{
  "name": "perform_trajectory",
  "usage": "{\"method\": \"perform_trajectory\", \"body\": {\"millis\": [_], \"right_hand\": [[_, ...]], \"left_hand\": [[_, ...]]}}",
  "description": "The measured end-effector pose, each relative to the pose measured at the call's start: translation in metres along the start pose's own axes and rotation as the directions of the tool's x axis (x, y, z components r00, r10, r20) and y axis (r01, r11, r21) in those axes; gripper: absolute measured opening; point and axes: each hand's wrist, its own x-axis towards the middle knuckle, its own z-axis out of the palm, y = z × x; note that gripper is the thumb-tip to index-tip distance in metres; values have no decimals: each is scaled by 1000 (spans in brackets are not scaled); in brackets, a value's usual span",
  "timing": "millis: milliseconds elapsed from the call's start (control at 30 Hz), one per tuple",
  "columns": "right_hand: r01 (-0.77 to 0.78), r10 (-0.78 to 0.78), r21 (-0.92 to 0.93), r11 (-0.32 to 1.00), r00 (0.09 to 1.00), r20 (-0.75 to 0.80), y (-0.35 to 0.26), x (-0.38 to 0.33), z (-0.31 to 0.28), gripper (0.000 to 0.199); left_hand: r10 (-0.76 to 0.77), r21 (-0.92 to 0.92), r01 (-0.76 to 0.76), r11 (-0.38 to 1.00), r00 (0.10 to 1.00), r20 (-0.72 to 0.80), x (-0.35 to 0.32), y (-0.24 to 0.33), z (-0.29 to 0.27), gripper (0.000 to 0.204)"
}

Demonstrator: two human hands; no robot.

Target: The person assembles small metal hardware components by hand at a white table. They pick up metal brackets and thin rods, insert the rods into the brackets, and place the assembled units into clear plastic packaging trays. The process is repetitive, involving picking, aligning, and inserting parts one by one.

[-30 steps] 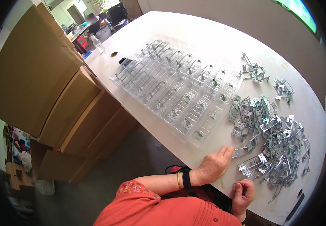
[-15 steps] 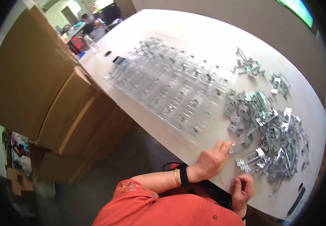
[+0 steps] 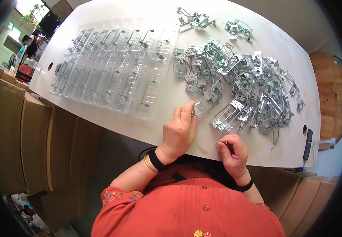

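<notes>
Left hand (image 3: 179,134) moved up to pile edge, fingertips pinching a metal bracket (image 3: 202,106); right hand (image 3: 232,154) curled shut on table (image 3: 167,102), contents unclear.

Workshop: metal brackets (image 3: 242,83), cardboard boxes (image 3: 32,146)

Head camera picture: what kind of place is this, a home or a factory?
Most likely a workshop or small factory packing station: a heap of metal brackets on a white table, clear plastic trays holding parts, and stacked cardboard boxes alongside.
</notes>
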Motion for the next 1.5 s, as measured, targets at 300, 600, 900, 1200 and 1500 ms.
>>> {"method": "perform_trajectory", "body": {"millis": [300, 600, 900, 1200, 1500], "right_hand": [[18, -18, 6, 1000, 1000, -14, -1, 0, 2, 11], [-4, 4, 9, 1000, 999, -41, -2, -1, 2, 8], [-28, 40, 98, 995, 991, -129, 1, -6, 3, 11], [-89, 127, 192, 977, 973, -195, -2, -5, -2, 11], [-135, 162, 121, 983, 953, -256, -1, -13, -32, 11]], "left_hand": [[19, -10, -20, 1000, 1000, -14, -2, -3, 1, 50], [-40, -116, 32, 993, 997, -70, 0, -10, 5, 42], [-110, -261, 113, 959, 994, 23, -6, -10, -18, 44], [-128, -346, 128, 929, 992, 23, 1, 7, -77, 38], [-39, -328, 83, 941, 990, 138, -1, 15, -44, 35]]}}
